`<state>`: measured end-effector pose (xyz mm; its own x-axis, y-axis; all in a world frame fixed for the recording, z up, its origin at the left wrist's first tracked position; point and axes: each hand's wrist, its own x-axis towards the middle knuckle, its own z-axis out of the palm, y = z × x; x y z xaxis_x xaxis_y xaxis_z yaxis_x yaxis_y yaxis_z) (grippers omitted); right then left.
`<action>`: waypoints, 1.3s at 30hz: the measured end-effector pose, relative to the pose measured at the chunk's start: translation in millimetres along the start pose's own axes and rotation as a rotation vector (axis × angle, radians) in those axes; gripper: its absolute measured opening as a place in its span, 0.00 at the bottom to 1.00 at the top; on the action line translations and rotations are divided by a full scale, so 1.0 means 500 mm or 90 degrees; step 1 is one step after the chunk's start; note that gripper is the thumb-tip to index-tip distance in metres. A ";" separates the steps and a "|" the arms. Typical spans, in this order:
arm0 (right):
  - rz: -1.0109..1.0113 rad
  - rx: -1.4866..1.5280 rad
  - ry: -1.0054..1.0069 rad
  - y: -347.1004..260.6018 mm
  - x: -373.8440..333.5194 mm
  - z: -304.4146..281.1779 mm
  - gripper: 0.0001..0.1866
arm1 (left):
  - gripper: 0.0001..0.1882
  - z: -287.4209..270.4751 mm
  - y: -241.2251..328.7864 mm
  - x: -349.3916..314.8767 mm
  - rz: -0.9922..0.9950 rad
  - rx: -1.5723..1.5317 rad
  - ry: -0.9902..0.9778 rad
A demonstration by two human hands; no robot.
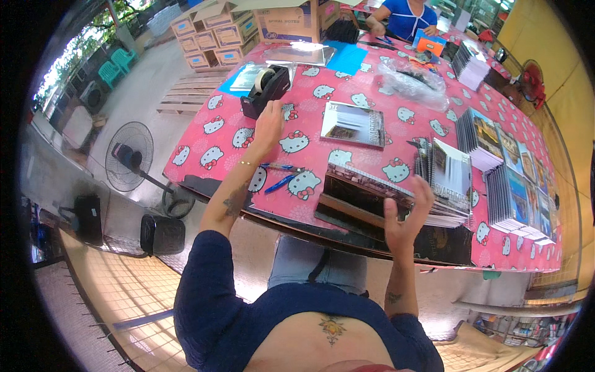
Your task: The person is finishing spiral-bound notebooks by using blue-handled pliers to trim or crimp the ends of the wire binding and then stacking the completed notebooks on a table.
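My left hand [269,126] reaches to a black tape dispenser [268,93] with a roll of tape in it. Its fingers are bunched together against the dispenser's near side, and what they pinch, if anything, is hidden. My right hand [406,217] is open, thumb and fingers apart, above the near edge of a row of spiral-bound notebooks [449,177]. Beside it a dark open box or holder [353,208] lies at the table's front edge. A single notebook [353,125] with a grey photo cover lies flat between my hands. Blue pens [282,180] rest near my left forearm.
Stacks of notebooks [517,198] stand at the right on the pink patterned tablecloth [235,155]. Clear plastic wrap [412,84] lies farther back. Across the table a person in blue [409,15] handles cards. Cartons [217,37], a pallet and a fan [129,155] are at left.
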<state>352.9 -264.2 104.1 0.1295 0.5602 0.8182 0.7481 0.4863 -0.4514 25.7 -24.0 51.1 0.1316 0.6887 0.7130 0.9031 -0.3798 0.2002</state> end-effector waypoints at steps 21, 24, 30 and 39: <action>-0.052 -0.038 -0.295 -0.053 0.083 0.149 0.07 | 0.09 -0.219 0.291 -0.136 -0.095 -0.432 -0.105; -0.065 -0.048 -0.305 -0.051 0.083 0.146 0.07 | 0.09 -0.215 0.272 -0.117 -0.041 -0.349 -0.153; -0.052 -0.060 -0.361 -0.048 0.089 0.142 0.08 | 0.12 -0.220 0.241 -0.056 0.178 -0.395 -0.267; -0.047 -0.069 -0.368 -0.035 0.100 0.105 0.09 | 0.45 -0.173 0.311 -0.102 0.205 0.006 -0.177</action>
<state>311.9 -209.4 134.2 -0.2779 0.8170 0.5053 0.8077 0.4834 -0.3374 124.0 -172.0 104.0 0.5110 0.6767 0.5301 0.8019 -0.5974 -0.0104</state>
